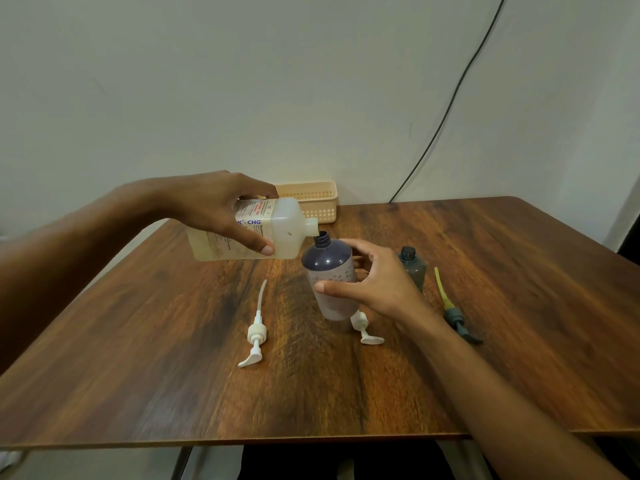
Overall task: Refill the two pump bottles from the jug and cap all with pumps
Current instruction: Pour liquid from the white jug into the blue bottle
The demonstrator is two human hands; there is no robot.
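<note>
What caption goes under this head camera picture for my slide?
Left hand tips the jug over the open purple bottle, which the right hand holds.

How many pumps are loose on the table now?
3: white pump left of the purple bottle; second white pump partly hidden at its base; grey pump near the grey bottle.

jug [289,220] tipped sideways mid-frame, mouth at open purple bottle [327,261]. grey bottle [414,268] uncapped, upright, right of it. white pump [257,332], second white pump [363,327], grey pump [455,317] lying flat lower down.
</note>
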